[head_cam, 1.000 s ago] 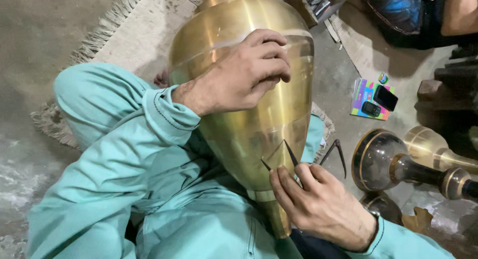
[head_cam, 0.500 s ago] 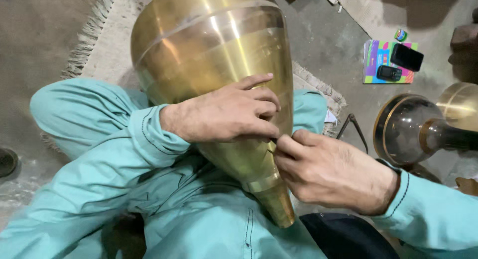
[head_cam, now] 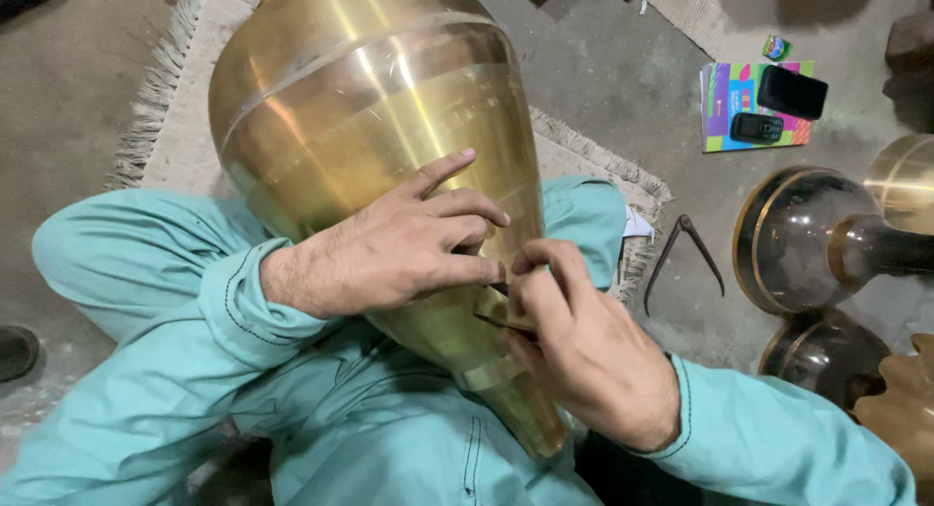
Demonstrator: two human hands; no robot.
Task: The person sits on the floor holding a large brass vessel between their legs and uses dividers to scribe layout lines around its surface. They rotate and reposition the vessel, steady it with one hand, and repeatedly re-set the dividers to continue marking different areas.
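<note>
A large polished brass vase (head_cam: 370, 126) lies across my lap, its narrow end pointing toward me. My left hand (head_cam: 389, 248) rests flat on the vessel's lower body, fingers curled, steadying it. My right hand (head_cam: 584, 345) pinches a small dark metal compass-like tool (head_cam: 501, 316) whose points touch the brass just below my left fingers. Both sleeves are teal. The tool is mostly hidden between my fingers.
A metal caliper (head_cam: 684, 256) lies on the concrete floor to the right. Farther right stand dark brass vessels (head_cam: 827, 243). A colourful booklet (head_cam: 732, 102) holds two phones. A fringed rug (head_cam: 175, 126) lies under the vase.
The view has tilted down and nearer. My right hand has risen along the vase's narrow part to meet my left hand's fingers, with the tool now pressed against the brass.
</note>
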